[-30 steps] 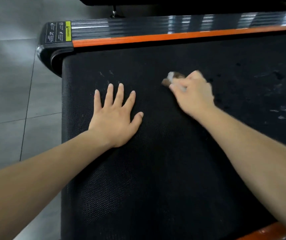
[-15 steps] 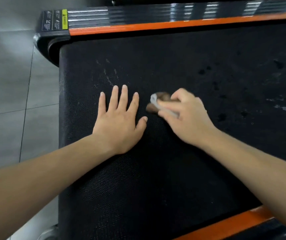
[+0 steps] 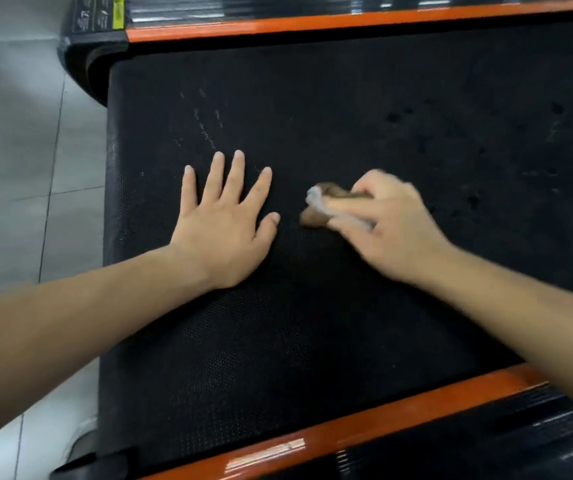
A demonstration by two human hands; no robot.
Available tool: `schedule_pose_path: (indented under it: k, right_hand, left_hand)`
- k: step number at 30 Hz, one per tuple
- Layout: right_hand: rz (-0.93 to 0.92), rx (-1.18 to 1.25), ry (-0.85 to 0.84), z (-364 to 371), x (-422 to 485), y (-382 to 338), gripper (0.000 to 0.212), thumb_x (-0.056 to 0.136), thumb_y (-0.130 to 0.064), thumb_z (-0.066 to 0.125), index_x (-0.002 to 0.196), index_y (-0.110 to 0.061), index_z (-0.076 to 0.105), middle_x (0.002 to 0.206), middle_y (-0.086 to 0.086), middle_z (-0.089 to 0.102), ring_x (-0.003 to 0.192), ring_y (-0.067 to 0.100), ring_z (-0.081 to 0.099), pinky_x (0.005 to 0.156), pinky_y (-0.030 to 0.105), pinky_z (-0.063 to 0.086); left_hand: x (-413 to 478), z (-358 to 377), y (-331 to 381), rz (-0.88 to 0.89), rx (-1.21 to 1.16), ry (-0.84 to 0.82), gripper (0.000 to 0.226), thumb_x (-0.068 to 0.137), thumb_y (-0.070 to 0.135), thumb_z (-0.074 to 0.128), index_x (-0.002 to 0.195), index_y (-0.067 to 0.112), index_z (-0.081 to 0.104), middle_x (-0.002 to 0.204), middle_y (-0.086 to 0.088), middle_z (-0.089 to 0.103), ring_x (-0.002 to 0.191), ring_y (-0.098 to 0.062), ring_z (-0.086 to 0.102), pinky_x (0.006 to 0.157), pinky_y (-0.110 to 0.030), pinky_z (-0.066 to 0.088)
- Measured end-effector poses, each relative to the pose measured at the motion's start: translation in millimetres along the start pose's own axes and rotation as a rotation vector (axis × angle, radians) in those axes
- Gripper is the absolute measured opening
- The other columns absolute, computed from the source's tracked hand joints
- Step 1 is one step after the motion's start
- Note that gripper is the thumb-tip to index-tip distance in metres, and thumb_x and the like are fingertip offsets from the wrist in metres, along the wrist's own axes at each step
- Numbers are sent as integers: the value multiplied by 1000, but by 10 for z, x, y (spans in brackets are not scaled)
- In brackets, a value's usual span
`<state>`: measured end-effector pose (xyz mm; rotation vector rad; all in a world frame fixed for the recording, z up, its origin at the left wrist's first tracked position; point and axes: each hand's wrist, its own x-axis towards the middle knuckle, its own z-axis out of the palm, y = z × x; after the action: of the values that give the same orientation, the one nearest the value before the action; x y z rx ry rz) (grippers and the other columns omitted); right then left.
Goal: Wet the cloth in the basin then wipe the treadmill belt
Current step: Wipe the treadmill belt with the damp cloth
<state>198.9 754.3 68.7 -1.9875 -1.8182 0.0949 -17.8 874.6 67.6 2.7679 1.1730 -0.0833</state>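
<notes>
Head view — right hand (image 3: 395, 233) (blurred): cloth (image 3: 313, 218) apparently pinched between fingers (image 3: 354, 203), on belt (image 3: 347, 98).

We see soft even light, glare on the near orange rail (image 3: 347, 426), motion blur on the right hand (image 3: 394, 230).

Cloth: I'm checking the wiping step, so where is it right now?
Head view: the cloth sits on the treadmill belt, gripped by the right hand, just right of the flat left hand.
</notes>
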Motion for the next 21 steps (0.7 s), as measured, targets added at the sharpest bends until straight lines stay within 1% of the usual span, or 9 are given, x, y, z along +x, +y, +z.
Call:
schedule_pose_path:
  k: [2, 4, 6, 8, 10, 13, 16, 18, 21]
  right_hand:
    - [211, -12, 117, -92, 151, 309, 32, 90, -54, 55, 118, -46, 69, 97, -6, 47, 93, 27, 55, 81, 35, 43]
    - [320, -3, 139, -48, 108, 323, 37, 87, -60, 50, 118, -50, 67, 104, -6, 49, 98, 26, 53, 88, 38, 45]
    - [246, -7, 73, 48, -126, 37, 48, 83, -66, 43, 117, -44, 69, 104, -7, 49, 95, 19, 51, 89, 33, 40]
    - [75, 56, -55, 43, -424, -288, 56, 82, -66, 41, 118, -34, 70, 102, -7, 51, 89, 14, 49, 82, 32, 40]
    - [-66, 43, -128, -19, -516, -252, 54, 86, -63, 43, 117, -30, 73, 101, -3, 54, 88, 19, 53, 79, 34, 40]
    - [128, 15, -33, -214, -406, 222, 56, 83, -65, 49, 115, -27, 74, 99, -1, 54, 89, 21, 55, 78, 38, 48]
    - [259, 31, 36, -311, -467, 336, 39, 89, -53, 56, 123, -38, 67, 100, -4, 50, 94, 27, 56, 82, 40, 49]
    - [168, -20, -23, -244, -577, -6, 41, 89, -52, 51, 124, -37, 64, 101, 0, 53, 96, 31, 58, 84, 45, 47]
    - [-144, 5, -260, -148, -772, -508, 39, 90, -52, 44, 120, -36, 63, 99, -4, 51, 91, 21, 50, 79, 40, 36]
  left_hand:
    - [-99, 6, 65, 7, -5, -21, 66, 100, 55, 9, 161, 32, -1, 169, -8, -12, 154, -29, -18, 121, -58, -13]
    - [-167, 16, 118, -4, -15, -45, 66, 100, 54, 10, 161, 31, -2, 169, -7, -13, 154, -28, -20, 121, -58, -14]
    - [-198, 11, 168, -26, -16, -49, 66, 100, 53, 12, 161, 31, -2, 169, -7, -14, 154, -27, -19, 121, -57, -13]
    - [-234, 8, 217, -45, -17, -51, 67, 99, 52, 12, 161, 30, -1, 169, -7, -13, 154, -27, -19, 121, -58, -12]
    - [-303, 21, 279, -65, -11, -48, 67, 99, 52, 12, 161, 30, -1, 169, -7, -13, 154, -27, -18, 121, -58, -11]
    - [-380, 51, 384, -83, -10, -42, 65, 101, 52, 14, 161, 31, 0, 169, -7, -12, 154, -27, -17, 121, -58, -12]
    - [-371, 48, 429, -110, -25, -40, 65, 101, 52, 13, 161, 30, 1, 169, -8, -11, 154, -28, -17, 120, -61, -12]
    - [-371, 37, 439, -120, -20, -44, 65, 101, 51, 13, 161, 29, 0, 169, -8, -12, 154, -28, -18, 119, -62, -11]
    - [-352, 71, 427, -111, -2, -29, 66, 101, 50, 14, 161, 28, 1, 169, -10, -10, 154, -30, -16, 119, -64, -10]
